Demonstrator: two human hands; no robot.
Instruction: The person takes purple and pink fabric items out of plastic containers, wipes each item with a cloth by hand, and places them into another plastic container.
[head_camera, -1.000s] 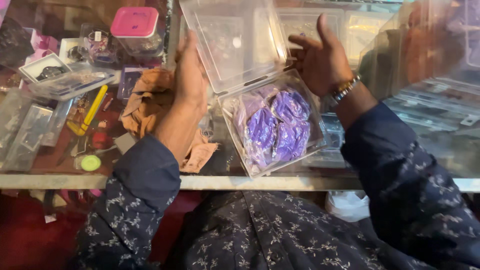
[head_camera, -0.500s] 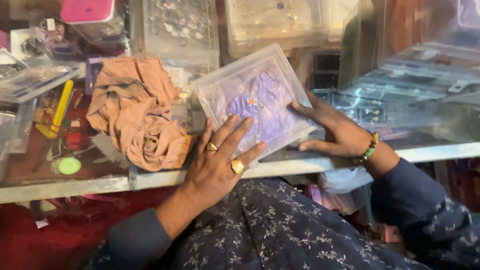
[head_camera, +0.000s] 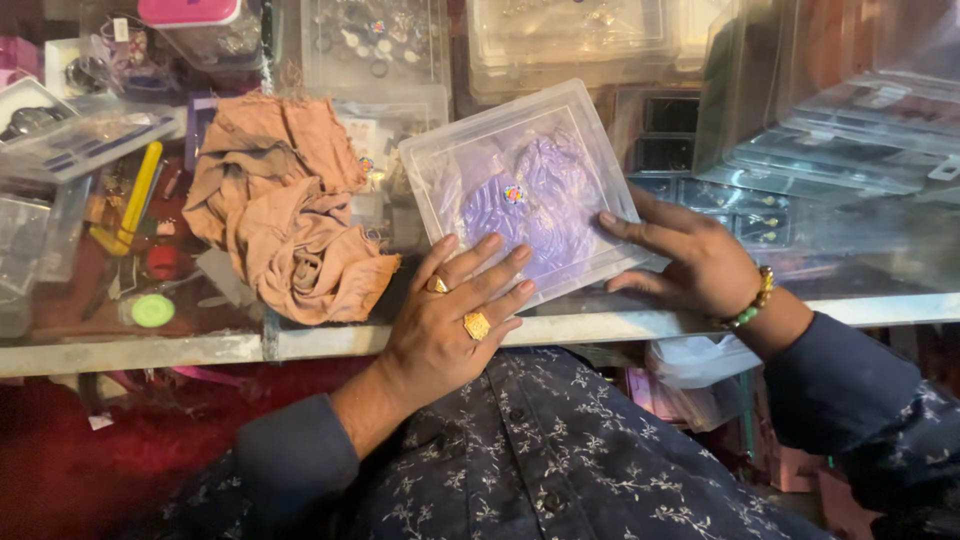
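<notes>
A clear plastic box (head_camera: 520, 190) with its lid down lies flat on the glass counter (head_camera: 880, 305); purple items show through the lid. My left hand (head_camera: 455, 320), wearing two gold rings, rests with fingers spread on the box's near left corner. My right hand (head_camera: 690, 260), with a beaded bracelet at the wrist, presses flat against the box's right edge. Neither hand is closed around the box.
A crumpled peach cloth (head_camera: 285, 215) lies just left of the box. Clear boxes (head_camera: 570, 35) are stacked at the back and at the right (head_camera: 850, 110). A pink-lidded container (head_camera: 190, 15) stands at the back left. Small tools show under the glass at left.
One second ago the box stood open, its lid held up by both hands. The lid has come down, and both hands now lie flat on the closed box.
</notes>
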